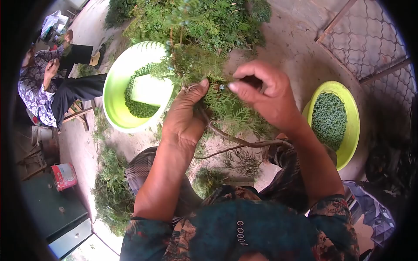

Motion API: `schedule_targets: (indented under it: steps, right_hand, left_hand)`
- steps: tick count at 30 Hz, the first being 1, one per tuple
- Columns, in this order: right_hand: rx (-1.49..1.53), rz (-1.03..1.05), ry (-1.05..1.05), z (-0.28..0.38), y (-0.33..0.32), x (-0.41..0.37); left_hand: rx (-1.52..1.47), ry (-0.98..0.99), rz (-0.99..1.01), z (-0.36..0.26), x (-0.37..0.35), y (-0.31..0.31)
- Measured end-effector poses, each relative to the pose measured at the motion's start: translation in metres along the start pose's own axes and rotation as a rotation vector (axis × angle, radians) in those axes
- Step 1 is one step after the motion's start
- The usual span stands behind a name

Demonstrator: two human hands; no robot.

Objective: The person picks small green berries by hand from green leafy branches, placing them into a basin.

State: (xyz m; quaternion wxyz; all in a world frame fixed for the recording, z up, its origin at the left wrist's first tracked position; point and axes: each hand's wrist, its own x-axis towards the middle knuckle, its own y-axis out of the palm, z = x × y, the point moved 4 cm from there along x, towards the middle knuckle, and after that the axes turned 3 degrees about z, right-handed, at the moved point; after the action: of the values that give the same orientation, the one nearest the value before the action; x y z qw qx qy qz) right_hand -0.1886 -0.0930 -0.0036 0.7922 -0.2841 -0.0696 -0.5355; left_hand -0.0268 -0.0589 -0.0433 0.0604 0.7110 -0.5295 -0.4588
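Observation:
My left hand [185, 114] is closed around a leafy evergreen branch [233, 138], whose bare woody stem runs down and right across my lap. Just right of it, my right hand [266, 93] has thumb and forefinger almost together beside a small bluish berry [222, 87] among the foliage; whether the fingertips hold anything is too small to tell. A pale green basin [114, 98] on the left has green berries and a white container [148, 90] in it. On the right, a yellow-green basin [352, 126] contains many bluish-green berries [329, 119].
A large heap of cut branches [217, 26] lies ahead. Another person [43, 87] sits at the far left. More cuttings [114, 191] lie at lower left, near a red and white bucket [64, 176]. A wire mesh panel [365, 39] stands at upper right.

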Motion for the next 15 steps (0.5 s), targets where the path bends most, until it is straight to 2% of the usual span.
schedule_targets:
  steps: [4,11,13,14,15]
  right_hand:
    - [-0.224,0.024,-0.083,0.002,0.011,-0.004]
    - [-0.237,-0.054,-0.160,0.003,0.017,-0.003]
    - [-0.001,0.018,0.061,0.008,0.015,-0.003]
    - [-0.001,0.013,0.064,0.009,0.012,-0.002]
    - [0.387,-0.005,0.237,0.001,0.008,-0.002]
  left_hand:
    - [-0.014,0.089,0.102,0.001,0.006,-0.008]
    - [0.026,0.104,0.103,-0.004,-0.002,-0.008]
    - [0.022,0.183,0.123,-0.004,-0.001,-0.008]
    - [0.026,0.179,0.125,-0.007,-0.001,-0.008]
    - [0.039,0.114,0.183,-0.010,-0.002,-0.007]
